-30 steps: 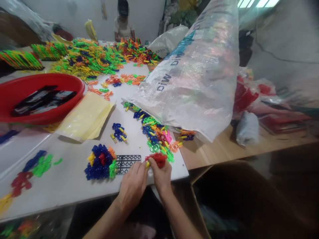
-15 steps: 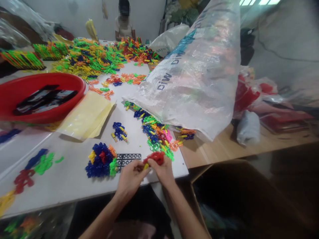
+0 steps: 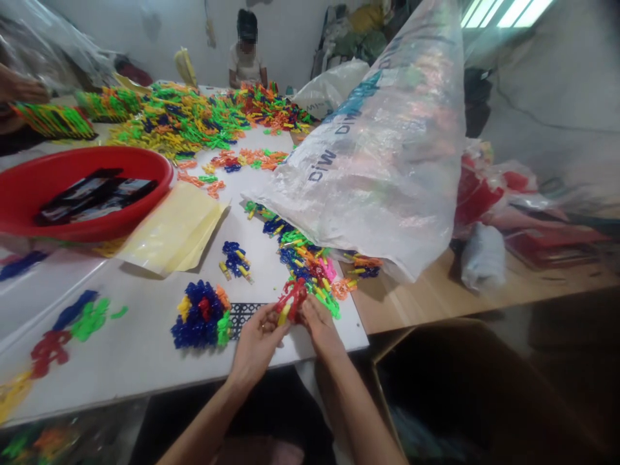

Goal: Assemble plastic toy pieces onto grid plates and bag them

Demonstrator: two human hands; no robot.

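Near the table's front edge, both hands meet on a small red plastic figure-like piece (image 3: 297,298) with a yellow part. My left hand (image 3: 260,334) is closed, its fingertips pinching the yellow part (image 3: 284,314). On the other side my right hand (image 3: 318,321) has its fingers closed on the red portion, which partly hides its grip. Just left of the hands lies a black plastic grid (image 3: 245,315), with a cluster of mostly dark blue pieces (image 3: 196,323) over its left end. A few blue and yellow pieces (image 3: 236,259) rest beyond it.
A large white woven bag (image 3: 378,174) spills mixed colourful pieces (image 3: 303,255) onto the table. At left stand a red basin (image 3: 97,229) holding dark cards and a yellow sheet (image 3: 172,232). A big coloured heap (image 3: 188,119) lies farther back, near a seated person (image 3: 248,61).
The red piece has been turned more upright between my hands, showing more of its yellow part. My right hand's fingers have shifted down along it. The camera view has tilted slightly up.
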